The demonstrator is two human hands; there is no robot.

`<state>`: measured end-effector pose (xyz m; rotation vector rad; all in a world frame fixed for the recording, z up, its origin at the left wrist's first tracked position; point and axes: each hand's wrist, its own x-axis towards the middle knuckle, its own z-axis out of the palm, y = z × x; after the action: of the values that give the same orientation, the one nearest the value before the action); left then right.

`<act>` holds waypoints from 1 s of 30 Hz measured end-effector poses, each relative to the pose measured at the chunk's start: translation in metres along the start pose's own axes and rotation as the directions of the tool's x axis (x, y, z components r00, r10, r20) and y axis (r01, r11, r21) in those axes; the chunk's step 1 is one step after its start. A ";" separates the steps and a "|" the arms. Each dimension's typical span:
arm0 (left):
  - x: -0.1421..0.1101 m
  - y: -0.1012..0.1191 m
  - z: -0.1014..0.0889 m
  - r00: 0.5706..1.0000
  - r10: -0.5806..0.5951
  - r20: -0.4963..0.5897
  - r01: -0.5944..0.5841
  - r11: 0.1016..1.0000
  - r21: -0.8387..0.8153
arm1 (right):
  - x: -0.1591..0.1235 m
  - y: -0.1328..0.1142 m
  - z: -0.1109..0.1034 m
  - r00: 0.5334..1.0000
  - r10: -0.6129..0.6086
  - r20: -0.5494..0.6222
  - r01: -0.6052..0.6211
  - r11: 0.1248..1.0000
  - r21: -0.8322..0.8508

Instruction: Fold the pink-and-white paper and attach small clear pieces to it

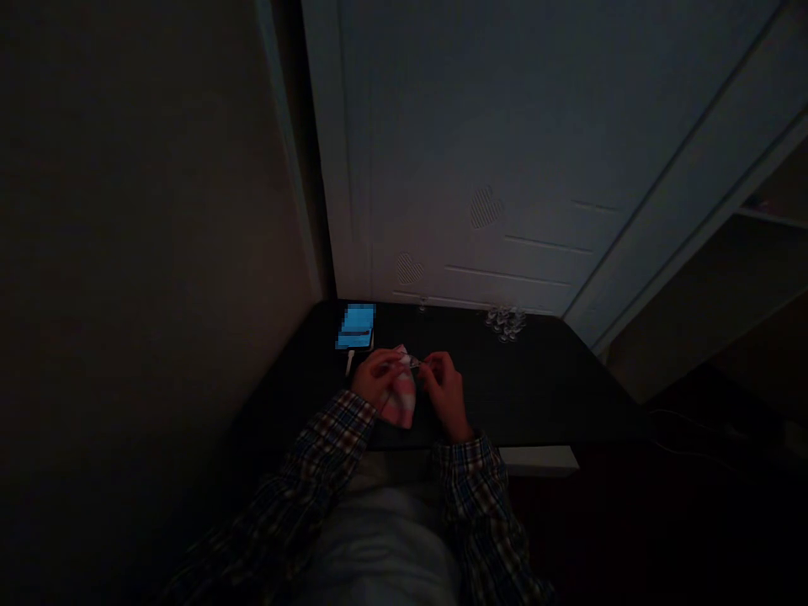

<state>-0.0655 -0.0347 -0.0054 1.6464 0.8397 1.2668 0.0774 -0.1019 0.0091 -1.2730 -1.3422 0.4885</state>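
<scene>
In dim light, a pink and white piece of cloth (pixel 404 406) hangs down from my left hand (pixel 377 377), its lower end over the dark table. The fingers of this hand are closed on its upper part. My right hand (pixel 445 389) is just to the right, thumb and fingers pinched together. A small, thin, shiny thing (pixel 414 364) spans the gap between my fingertips at the cloth's top. Its kind is too dark and small to tell, and the right fingertips partly hide it.
A lit phone (pixel 357 326) lies at the table's back left, with a white cable (pixel 349 363). Several small, shiny, clear-looking pieces (pixel 506 323) are heaped at the back right; a single piece (pixel 422 305) sits apart. A white panel (pixel 454 151) rises behind the black table (pixel 543 383).
</scene>
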 end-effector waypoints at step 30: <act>-0.001 -0.003 0.001 0.999 -0.012 0.039 0.012 1.000 -0.006 | 0.000 -0.002 -0.002 1.000 -0.003 0.005 0.003 1.000 -0.020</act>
<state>-0.0651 -0.0343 -0.0088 1.6534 0.8201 1.2239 0.0786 -0.1035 0.0110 -1.2866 -1.3561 0.4779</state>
